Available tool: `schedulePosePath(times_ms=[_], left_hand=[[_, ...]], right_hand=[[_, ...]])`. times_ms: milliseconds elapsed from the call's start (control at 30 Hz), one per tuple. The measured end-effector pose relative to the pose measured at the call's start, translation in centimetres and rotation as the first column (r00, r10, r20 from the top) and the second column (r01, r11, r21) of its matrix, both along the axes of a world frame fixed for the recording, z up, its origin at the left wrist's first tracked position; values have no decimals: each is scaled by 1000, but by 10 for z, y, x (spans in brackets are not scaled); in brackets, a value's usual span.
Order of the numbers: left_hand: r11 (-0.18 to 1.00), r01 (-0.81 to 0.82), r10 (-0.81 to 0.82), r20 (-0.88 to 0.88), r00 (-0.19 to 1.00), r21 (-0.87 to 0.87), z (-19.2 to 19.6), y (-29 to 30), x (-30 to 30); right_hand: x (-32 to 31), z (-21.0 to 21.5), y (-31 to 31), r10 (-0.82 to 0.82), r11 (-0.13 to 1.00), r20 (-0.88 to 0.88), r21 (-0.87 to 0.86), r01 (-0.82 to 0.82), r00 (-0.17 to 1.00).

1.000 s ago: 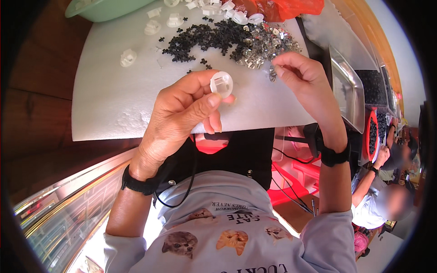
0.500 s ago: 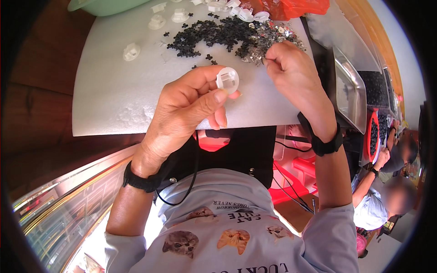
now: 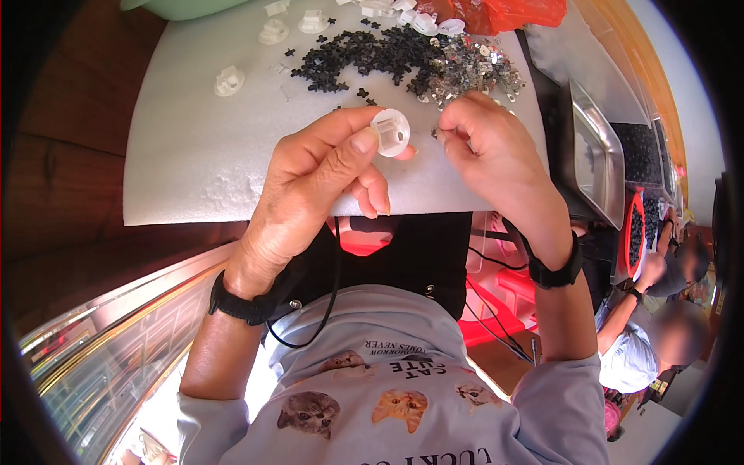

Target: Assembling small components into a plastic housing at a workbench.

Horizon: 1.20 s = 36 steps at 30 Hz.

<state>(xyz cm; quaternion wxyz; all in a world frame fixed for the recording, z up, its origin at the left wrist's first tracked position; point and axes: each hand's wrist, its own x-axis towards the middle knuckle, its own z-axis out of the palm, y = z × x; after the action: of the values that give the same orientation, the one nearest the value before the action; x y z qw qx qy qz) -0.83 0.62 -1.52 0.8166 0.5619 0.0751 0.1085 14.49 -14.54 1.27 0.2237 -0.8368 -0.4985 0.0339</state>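
Note:
Between the thumb and fingers of my left hand is a round white plastic part, its slotted face turned up. My right hand is just right of it, thumb and index finger pinched on a small metal piece whose exact shape is too small to make out. Beyond that hand lies a heap of small shiny metal pieces. A pile of black cross-shaped pieces spreads to its left.
More white round parts lie on the white foam-covered table. A red plastic bag and a green basin sit at the far edge. To the right are a metal tray and two people at work.
My right hand has drawn back from the metal pieces toward my left hand, with a small piece in its pinch. My left hand keeps the white part, tilted slightly differently.

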Motion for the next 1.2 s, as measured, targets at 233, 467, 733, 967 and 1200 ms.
schedulePosePath(times_ms=[233, 467, 733, 967, 1200], left_hand=[[1000, -15, 15, 3, 1000, -24, -1, 0, 0], [1000, -7, 7, -7, 1000, -21, 0, 0, -1], [1000, -18, 18, 0, 1000, -5, 0, -1, -2], [997, -63, 64, 34, 997, -39, -2, -3, -3], [993, -106, 108, 29, 994, -49, -2, -3, -5]], right_hand=[[0, 1, -3, 41, 996, -80, 77, -35, 996], [-6, -2, -2, 57, 996, -77, 70, -51, 995], [-6, -9, 0, 97, 992, -63, 86, -92, 993], [-12, -5, 2, 37, 967, -298, 250, 41, 954], [-23, 14, 7, 71, 960, -458, 273, 64, 886]])
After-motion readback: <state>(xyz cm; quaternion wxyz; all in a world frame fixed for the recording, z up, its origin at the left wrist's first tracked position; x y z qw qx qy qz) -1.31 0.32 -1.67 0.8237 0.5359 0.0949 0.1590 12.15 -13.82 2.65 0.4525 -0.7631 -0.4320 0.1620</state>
